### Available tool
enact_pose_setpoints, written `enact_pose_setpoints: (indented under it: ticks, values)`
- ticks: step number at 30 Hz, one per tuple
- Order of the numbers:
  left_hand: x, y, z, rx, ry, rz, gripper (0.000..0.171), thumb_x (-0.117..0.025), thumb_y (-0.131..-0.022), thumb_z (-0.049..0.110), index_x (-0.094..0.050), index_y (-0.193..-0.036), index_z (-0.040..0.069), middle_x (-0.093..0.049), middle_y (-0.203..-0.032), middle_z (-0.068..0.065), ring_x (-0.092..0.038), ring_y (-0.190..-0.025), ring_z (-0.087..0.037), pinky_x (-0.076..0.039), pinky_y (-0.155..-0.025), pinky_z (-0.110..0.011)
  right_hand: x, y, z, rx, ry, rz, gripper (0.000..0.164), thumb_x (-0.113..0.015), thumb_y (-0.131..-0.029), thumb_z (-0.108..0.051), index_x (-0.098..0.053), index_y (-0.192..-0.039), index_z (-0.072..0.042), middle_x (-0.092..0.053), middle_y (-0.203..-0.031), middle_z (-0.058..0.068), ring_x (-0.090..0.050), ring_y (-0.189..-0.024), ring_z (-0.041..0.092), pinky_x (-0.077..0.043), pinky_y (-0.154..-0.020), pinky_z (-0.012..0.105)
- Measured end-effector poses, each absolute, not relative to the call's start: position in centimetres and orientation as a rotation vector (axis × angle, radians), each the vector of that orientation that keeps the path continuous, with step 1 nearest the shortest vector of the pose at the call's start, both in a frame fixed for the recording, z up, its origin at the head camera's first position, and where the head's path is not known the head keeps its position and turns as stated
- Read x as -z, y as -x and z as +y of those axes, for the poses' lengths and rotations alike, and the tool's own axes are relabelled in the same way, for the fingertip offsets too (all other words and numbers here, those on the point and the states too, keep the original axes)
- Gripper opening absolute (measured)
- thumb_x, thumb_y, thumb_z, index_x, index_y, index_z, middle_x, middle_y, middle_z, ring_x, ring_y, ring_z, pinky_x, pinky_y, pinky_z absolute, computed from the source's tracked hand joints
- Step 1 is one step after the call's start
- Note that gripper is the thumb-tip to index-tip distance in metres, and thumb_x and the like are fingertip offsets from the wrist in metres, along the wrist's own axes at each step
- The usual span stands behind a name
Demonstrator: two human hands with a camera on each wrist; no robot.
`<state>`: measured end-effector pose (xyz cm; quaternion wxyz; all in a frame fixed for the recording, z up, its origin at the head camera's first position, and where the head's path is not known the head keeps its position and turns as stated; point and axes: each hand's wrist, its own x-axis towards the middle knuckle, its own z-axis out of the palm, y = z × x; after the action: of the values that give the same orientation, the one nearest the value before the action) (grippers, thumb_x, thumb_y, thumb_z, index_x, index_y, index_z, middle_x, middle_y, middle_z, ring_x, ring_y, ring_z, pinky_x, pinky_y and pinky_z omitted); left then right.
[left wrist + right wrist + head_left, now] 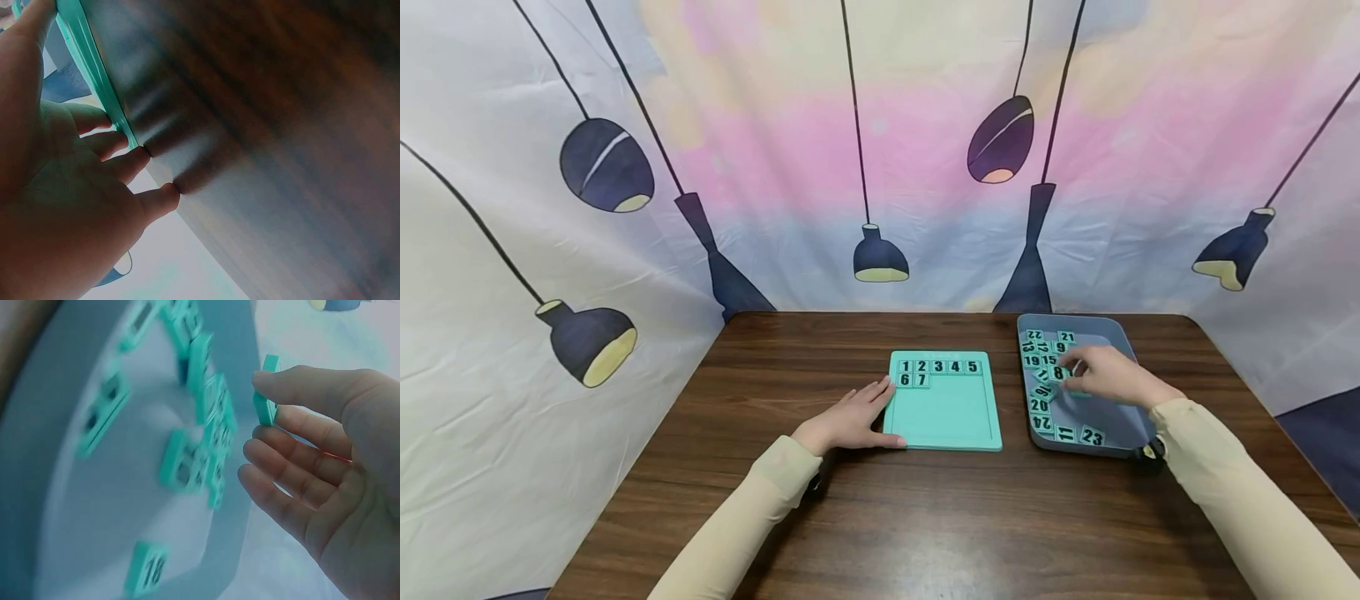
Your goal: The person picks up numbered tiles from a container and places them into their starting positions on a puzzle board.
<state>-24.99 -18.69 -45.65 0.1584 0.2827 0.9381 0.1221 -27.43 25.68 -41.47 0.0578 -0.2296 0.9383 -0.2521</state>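
Note:
A turquoise number board (942, 417) lies on the table, with tiles 1 to 5 in its top row and 6 and 7 beginning the second. My left hand (853, 417) rests at the board's left edge, fingers spread, fingertips at the rim; in the left wrist view the fingers (125, 165) are extended. Over the tray my right hand (1108, 375) pinches a number tile (267, 394) between thumb and fingers, above the other tiles. In the head view this tile seems to be the 8.
A grey-blue tray (1123, 429) stands right of the board, with several loose number tiles, mostly along its left side. Tile 18 (149, 569) lies apart in the right wrist view. The wooden table (955, 525) meets a lamp-patterned curtain (940, 267) behind.

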Motion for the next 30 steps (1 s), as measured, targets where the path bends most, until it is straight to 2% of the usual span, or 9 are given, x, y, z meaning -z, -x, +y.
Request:
enact_pose_setpoints:
  ticks: [4,12,18,25,30]
  values:
    - [45.6,25.0,-18.7,-0.346,-0.816,2.676,0.103,-0.058,-0.092,0.068,-0.011,-0.163,0.010,-0.005,-0.169,-0.009,-0.009,-0.155,-0.027,-0.014,-0.120,-0.055,40.9,28.2,23.7,0.763,0.701,2.829,0.038,-0.072,-0.094,-0.017,-0.066,-0.125,0.004,-0.068,-0.111,0.014,-0.065,-0.094,0.025,-0.055,-0.071,0.038]
    - [45.8,24.9,-18.7,-0.352,-0.804,2.679,0.103,-0.058,-0.092,0.069,-0.011,-0.163,0.011,-0.004,-0.169,-0.009,-0.009,-0.155,-0.026,-0.013,-0.121,-0.055,40.4,29.7,19.0,0.755,0.697,2.798,0.040,-0.070,-0.096,-0.019,-0.063,-0.129,0.003,-0.067,-0.118,0.018,-0.064,-0.107,0.034,-0.054,-0.086,0.049]
    - [45.8,24.9,-18.7,-0.338,-0.805,2.688,0.102,-0.056,-0.092,0.070,-0.011,-0.164,0.013,-0.004,-0.169,-0.007,-0.008,-0.155,-0.024,-0.013,-0.121,-0.054,41.2,30.6,15.9,0.767,0.750,2.765,0.039,-0.072,-0.095,-0.017,-0.065,-0.128,0.003,-0.069,-0.116,0.015,-0.065,-0.104,0.031,-0.054,-0.086,0.046]
    - [45.7,25.0,-18.7,-0.336,-0.800,2.687,0.103,-0.057,-0.092,0.070,-0.011,-0.164,0.013,-0.004,-0.169,-0.007,-0.009,-0.155,-0.024,-0.013,-0.121,-0.054,42.6,31.2,13.3,0.791,0.749,2.714,0.041,-0.072,-0.095,-0.016,-0.063,-0.130,0.004,-0.066,-0.123,0.018,-0.062,-0.111,0.033,-0.053,-0.090,0.047]
    - [45.8,24.9,-18.7,-0.340,-0.792,2.686,0.103,-0.057,-0.091,0.071,-0.011,-0.164,0.013,-0.004,-0.169,-0.007,-0.008,-0.155,-0.024,-0.013,-0.121,-0.055,43.3,31.4,12.0,0.773,0.743,2.693,0.038,-0.074,-0.093,-0.016,-0.066,-0.127,0.001,-0.067,-0.117,0.014,-0.063,-0.107,0.029,-0.053,-0.088,0.044]
